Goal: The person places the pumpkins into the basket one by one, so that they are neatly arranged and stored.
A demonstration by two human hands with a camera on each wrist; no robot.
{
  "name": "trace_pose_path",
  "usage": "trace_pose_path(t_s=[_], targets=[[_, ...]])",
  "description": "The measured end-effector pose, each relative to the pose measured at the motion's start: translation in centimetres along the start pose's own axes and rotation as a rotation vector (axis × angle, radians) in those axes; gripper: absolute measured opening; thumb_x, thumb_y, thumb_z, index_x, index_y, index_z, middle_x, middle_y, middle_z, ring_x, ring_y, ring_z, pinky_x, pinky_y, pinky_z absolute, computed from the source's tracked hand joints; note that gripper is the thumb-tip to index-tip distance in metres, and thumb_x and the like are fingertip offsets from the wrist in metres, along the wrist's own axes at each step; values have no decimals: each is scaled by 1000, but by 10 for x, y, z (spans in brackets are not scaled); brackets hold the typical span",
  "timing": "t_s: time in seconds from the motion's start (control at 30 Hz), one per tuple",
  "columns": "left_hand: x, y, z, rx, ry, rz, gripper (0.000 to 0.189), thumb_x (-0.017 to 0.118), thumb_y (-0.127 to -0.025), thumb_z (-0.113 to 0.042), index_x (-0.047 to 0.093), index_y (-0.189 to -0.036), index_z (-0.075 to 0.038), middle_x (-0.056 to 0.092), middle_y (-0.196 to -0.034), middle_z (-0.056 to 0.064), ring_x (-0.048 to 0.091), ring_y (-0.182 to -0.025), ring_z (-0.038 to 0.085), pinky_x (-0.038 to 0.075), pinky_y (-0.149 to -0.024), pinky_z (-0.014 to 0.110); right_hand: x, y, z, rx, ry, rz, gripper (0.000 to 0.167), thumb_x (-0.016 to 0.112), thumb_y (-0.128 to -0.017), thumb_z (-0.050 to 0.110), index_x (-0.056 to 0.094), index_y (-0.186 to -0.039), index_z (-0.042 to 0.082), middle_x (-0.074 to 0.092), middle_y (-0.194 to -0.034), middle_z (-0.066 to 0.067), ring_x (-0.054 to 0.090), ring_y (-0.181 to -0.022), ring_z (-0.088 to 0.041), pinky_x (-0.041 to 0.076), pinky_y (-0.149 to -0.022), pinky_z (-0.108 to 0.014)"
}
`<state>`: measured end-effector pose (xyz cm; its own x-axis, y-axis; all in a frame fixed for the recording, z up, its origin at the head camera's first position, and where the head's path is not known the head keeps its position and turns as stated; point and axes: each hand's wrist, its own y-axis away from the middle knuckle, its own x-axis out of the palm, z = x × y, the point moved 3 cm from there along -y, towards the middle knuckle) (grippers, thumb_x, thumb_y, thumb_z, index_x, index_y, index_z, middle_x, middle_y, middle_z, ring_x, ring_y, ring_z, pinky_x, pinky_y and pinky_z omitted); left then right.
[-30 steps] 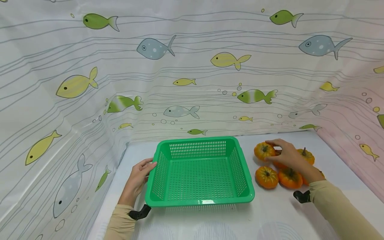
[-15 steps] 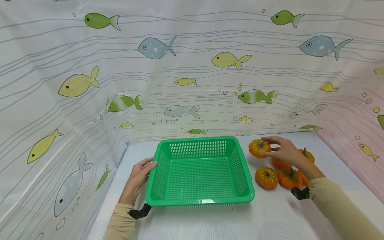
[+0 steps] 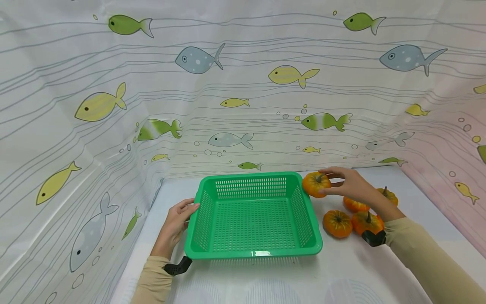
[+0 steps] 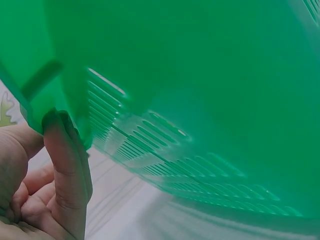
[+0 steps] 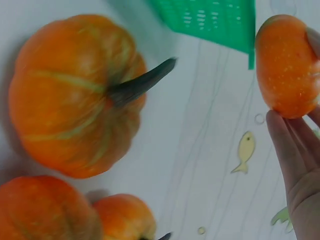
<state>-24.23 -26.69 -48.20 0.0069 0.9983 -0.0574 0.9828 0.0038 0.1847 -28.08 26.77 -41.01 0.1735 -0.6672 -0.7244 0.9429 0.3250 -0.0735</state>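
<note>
Left grip (image 3: 176, 222): nearly closed, pinching green basket (image 3: 253, 254) by left side
Right grip (image 3: 350, 185): half-spread, pinching 1 pumpkin (image 3: 316, 184) near right rim
Counter (image 3: 322, 270): bearing 4 more visible pumpkins (image 3: 337, 223)

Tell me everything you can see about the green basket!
The green basket is rectangular with rounded corners and looks like plastic. It has a wide rim, slotted walls and a floor full of holes. It sits open side up on the white table, with nothing inside. The person's left grip pinches its left rim. A pumpkin in the right grip is by its far right corner; whether they touch, I can't tell.
</note>
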Motion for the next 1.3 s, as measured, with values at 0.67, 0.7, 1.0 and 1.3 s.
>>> trace_pose_path(t_s=[0.67,0.7,1.0,1.3], targets=[[0,-3,0,-3,0,-8,55,68,-102,-26,51,-148,-3,76,-100,-7,73,-79,5,62,-71,25,21,-35,60,-123,-82,107,64,88,-84,35,64,-138,11,63,-142,-14,63,-129,-36,63,-93,-36],[0,-2,0,-4,-1,-11,55,69,-102,-26,51,-148,-3,76,-100,-7,73,-79,6,62,-71,25,23,-37,62,-131,-80,112,63,88,-84,34,64,-138,11,63,-142,-14,63,-129,-36,63,-93,-36],[-1,-1,0,0,-2,-22,54,69,-102,-25,51,-147,-3,76,-104,-4,73,-79,6,62,-71,25,42,-57,88,-187,-117,156,65,89,-82,24,63,-139,6,64,-141,-16,62,-130,-38,62,-95,-40],[0,0,2,-2,14,-18,53,69,-102,-24,51,-147,-3,76,-97,-9,72,-78,6,62,-70,24,73,-74,107,-207,-149,224,63,90,-82,22,64,-136,5,65,-138,-15,64,-126,-35,63,-93,-36]])
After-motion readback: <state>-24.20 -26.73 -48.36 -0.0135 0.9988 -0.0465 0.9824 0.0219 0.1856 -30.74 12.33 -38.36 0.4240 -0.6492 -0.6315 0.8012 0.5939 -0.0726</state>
